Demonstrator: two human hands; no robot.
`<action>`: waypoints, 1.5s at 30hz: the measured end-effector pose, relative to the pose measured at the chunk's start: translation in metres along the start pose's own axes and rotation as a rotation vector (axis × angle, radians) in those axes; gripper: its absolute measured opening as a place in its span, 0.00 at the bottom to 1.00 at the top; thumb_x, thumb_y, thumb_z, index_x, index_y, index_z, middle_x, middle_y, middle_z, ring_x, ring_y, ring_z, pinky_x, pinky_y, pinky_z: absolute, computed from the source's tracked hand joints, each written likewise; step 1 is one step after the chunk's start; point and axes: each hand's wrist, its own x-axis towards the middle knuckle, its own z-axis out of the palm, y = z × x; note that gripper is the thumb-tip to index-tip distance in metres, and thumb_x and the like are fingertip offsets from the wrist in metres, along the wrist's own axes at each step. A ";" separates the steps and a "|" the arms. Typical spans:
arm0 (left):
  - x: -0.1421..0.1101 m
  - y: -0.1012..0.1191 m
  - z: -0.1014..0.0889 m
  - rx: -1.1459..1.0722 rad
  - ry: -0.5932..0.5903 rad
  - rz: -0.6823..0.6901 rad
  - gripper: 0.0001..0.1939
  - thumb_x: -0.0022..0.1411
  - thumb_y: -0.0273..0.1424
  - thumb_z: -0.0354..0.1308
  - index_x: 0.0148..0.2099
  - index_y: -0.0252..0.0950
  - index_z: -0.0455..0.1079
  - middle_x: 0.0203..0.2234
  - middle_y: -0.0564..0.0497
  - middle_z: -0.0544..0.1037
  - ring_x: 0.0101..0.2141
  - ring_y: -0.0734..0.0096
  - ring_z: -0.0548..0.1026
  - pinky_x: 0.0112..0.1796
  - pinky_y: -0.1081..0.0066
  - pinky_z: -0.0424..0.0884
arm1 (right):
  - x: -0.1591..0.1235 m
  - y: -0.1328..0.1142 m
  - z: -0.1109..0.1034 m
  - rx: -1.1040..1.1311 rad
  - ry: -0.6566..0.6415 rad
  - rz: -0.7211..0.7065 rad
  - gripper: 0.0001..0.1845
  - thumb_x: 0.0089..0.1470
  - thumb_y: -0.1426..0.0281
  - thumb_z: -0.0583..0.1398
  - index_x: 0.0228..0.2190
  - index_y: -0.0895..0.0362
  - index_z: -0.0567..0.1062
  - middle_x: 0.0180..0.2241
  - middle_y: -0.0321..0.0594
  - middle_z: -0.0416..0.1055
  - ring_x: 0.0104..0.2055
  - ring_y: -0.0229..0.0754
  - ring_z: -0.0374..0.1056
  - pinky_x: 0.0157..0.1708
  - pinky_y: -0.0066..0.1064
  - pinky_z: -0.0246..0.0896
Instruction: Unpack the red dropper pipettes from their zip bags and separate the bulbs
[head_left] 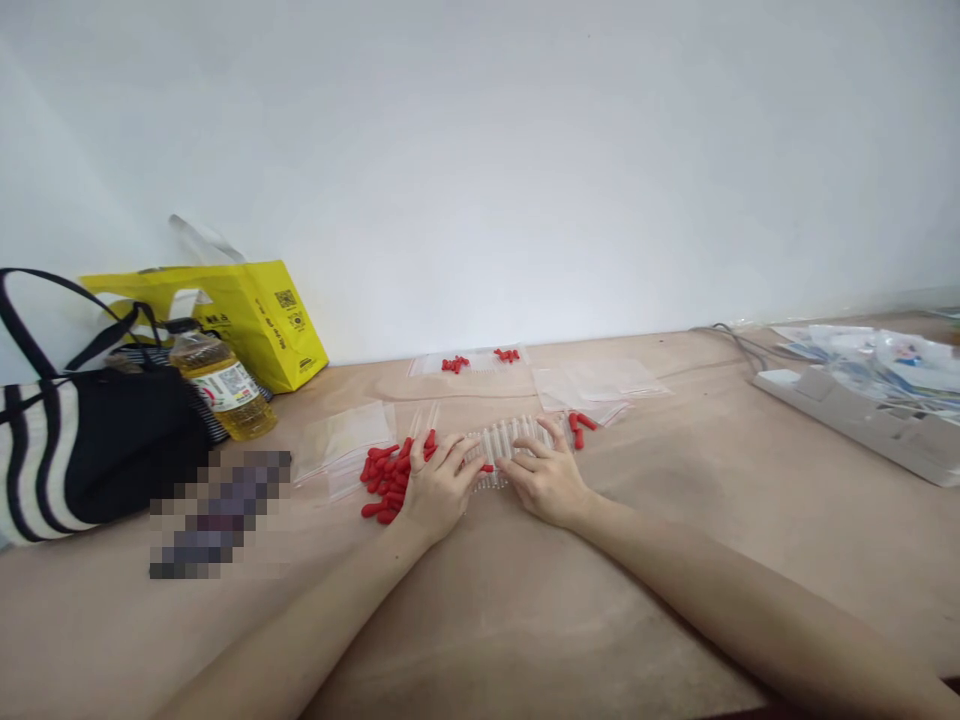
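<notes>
Both hands are close together over a row of slim clear tubes (499,440) on the table. My left hand (439,488) has its fingers bent, with a small red rubber bulb (487,468) at its fingertips. My right hand (551,480) curls over the right part of the row, fingertips on the clear tubes; its thumb side almost meets the red bulb. Beside my left hand lies a pile of red rubber bulbs (386,482), partly hidden by that hand. A few more red bulbs (578,430) lie just beyond my right hand.
Clear zip bags (349,440) lie to the left, more plastic bags (600,382) behind. Small red pieces (454,365) sit on plastic near the wall. At left stand a striped bag (97,450), an oil bottle (229,385) and a yellow bag (259,320). A white power strip (855,420) is at right.
</notes>
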 end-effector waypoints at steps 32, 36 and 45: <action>-0.005 -0.031 -0.027 -0.003 0.068 -0.195 0.10 0.58 0.28 0.49 0.31 0.40 0.72 0.39 0.49 0.75 0.43 0.60 0.68 0.47 0.52 0.56 | -0.005 0.016 -0.018 0.109 -0.004 0.231 0.08 0.53 0.71 0.53 0.29 0.54 0.72 0.24 0.36 0.72 0.43 0.44 0.64 0.48 0.46 0.44; -0.002 -0.045 -0.029 -0.256 -0.070 -0.436 0.13 0.58 0.33 0.47 0.36 0.37 0.72 0.32 0.48 0.73 0.34 0.68 0.70 0.36 0.68 0.67 | 0.006 0.024 -0.017 0.149 -0.131 0.442 0.11 0.54 0.69 0.51 0.30 0.56 0.73 0.28 0.41 0.70 0.32 0.40 0.64 0.33 0.31 0.55; -0.002 -0.077 -0.040 -0.640 -0.429 -1.042 0.16 0.47 0.39 0.55 0.35 0.33 0.69 0.20 0.52 0.74 0.23 0.68 0.72 0.24 0.71 0.67 | 0.057 0.031 0.024 0.175 -0.318 0.618 0.10 0.48 0.72 0.54 0.35 0.60 0.68 0.22 0.40 0.71 0.23 0.38 0.66 0.24 0.27 0.56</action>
